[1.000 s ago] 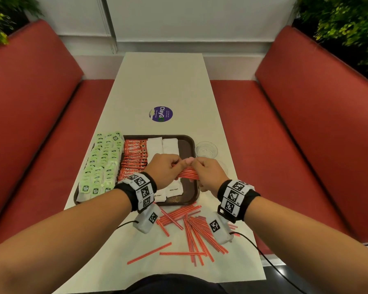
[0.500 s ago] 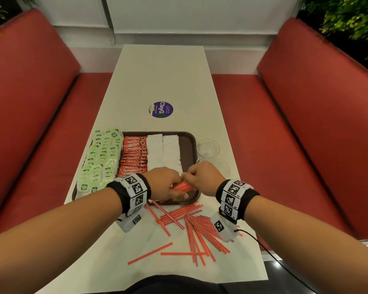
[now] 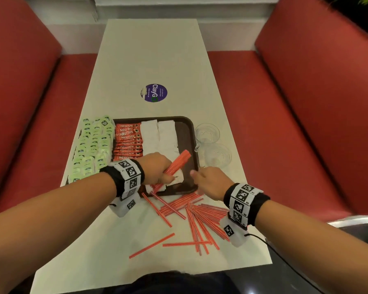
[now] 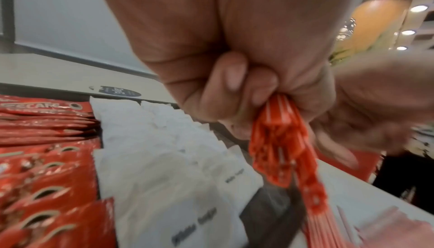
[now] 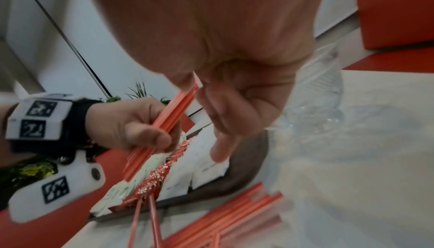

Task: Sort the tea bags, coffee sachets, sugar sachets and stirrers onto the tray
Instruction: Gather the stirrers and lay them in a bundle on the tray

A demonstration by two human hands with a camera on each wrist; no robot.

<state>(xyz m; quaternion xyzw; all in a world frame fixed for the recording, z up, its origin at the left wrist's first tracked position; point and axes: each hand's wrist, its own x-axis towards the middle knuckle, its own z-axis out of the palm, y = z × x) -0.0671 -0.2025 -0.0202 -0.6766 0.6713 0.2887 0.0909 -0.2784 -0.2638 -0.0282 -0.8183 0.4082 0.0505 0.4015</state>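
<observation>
The right hand (image 3: 208, 183) has let go, loosely curled and empty, leaving the left hand (image 3: 157, 168) clamped on a stirrer bundle (image 3: 179, 163) above the tray (image 3: 187, 126), where tea bags (image 3: 94, 145), coffee sachets (image 3: 128, 141) and sugar sachets (image 3: 159, 134) lie sorted; loose stirrers (image 3: 200, 219) remain on the table (image 3: 149, 60).

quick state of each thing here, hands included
left hand: grips stirrer bundle over the tray
right hand: holds nothing, fingers loosely curled
loose stirrers: scattered on table
coffee sachets: rowed on tray
sugar sachets: rowed on tray
</observation>
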